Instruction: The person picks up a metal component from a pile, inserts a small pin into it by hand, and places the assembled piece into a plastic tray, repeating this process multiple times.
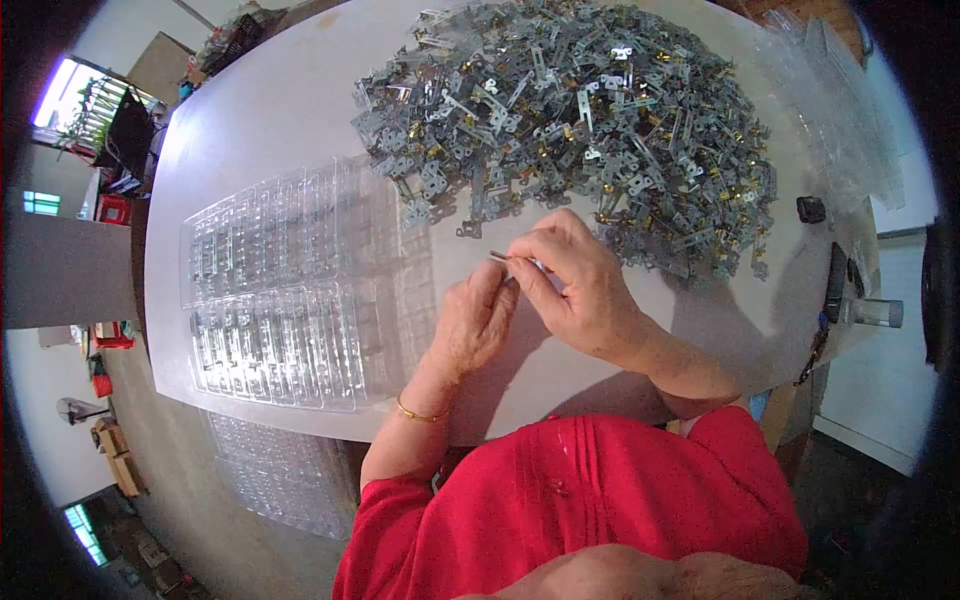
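Observation:
Both of my hands meet above the table in front of the big pile of small metal hinge-like brackets. A small metal bracket shows between my fingertips, mostly covered by them. My left hand is closed on its lower end, wrist wearing a thin gold bangle. Pinched from the other side, the same piece is held by the thumb and fingers of my right hand. To the left lie clear plastic trays with rows of slots, many of them holding metal pieces.
More clear plastic trays are stacked at the far right. Near the right edge lie a small black object, a dark tool and a clear cylinder. Below the table's left edge sits another tray stack.

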The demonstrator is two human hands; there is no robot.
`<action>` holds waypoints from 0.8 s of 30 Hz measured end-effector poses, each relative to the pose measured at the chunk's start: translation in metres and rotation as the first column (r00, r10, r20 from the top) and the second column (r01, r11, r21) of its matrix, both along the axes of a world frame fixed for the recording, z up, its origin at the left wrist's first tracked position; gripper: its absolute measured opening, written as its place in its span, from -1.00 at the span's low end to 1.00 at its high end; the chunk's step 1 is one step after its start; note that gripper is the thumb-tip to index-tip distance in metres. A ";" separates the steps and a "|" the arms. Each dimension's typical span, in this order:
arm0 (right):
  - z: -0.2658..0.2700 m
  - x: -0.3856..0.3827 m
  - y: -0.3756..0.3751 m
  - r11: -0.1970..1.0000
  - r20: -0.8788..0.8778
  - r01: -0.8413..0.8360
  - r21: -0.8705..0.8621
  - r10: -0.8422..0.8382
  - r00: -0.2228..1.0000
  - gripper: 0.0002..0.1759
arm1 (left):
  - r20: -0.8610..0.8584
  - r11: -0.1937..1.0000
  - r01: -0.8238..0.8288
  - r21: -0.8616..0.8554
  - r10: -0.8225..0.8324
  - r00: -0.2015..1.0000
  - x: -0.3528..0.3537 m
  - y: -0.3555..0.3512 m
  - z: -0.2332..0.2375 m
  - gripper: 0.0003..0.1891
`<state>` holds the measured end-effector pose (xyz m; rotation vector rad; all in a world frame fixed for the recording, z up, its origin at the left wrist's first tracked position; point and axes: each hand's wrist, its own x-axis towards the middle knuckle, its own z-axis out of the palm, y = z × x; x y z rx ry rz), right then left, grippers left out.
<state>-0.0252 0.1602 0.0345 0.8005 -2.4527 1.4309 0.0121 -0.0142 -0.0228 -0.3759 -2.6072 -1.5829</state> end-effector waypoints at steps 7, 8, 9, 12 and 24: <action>0.003 -0.006 0.006 0.998 0.212 0.067 -0.014 -0.062 0.975 -0.89 | 0.509 0.657 -0.307 0.689 -0.137 0.850 -0.004 -0.009 0.006 -0.74; 0.004 -0.006 0.007 0.998 0.268 0.056 0.029 -0.062 0.961 -0.88 | 0.506 0.617 -0.321 0.719 -0.148 0.850 -0.006 -0.010 0.008 -0.73; 0.001 -0.007 0.006 0.999 0.238 0.044 0.021 -0.048 0.970 -0.88 | 0.503 0.575 -0.335 0.746 -0.157 0.850 -0.007 -0.011 0.008 -0.72; -0.010 -0.007 0.002 1.000 0.180 0.014 0.017 -0.016 0.983 -0.87 | 0.456 0.528 -0.301 0.794 -0.191 0.869 -0.007 -0.011 0.004 -0.72; -0.015 -0.006 0.001 1.000 0.212 -0.023 0.007 0.021 0.977 -0.87 | 0.458 0.572 -0.295 0.765 -0.161 0.874 -0.005 -0.010 0.008 -0.71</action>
